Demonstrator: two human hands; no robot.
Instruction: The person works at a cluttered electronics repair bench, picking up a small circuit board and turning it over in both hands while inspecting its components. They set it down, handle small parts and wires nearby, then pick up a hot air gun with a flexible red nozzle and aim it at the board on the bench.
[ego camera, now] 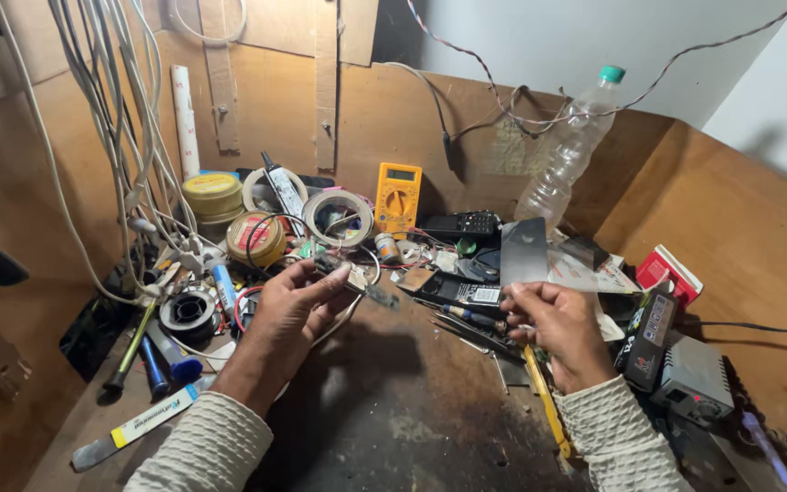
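Over a cluttered wooden workbench [412,410], two hands grip small parts, held apart.

The left hand [289,305] pinches a small electronic part [343,271]; the right hand [557,323] clamps a grey flat panel [523,251] upright, near a yellow multimeter [398,198] and tape rolls [339,217].

Scorched wooden workbench [412,410], yellow multimeter [398,198], tape rolls [339,219]
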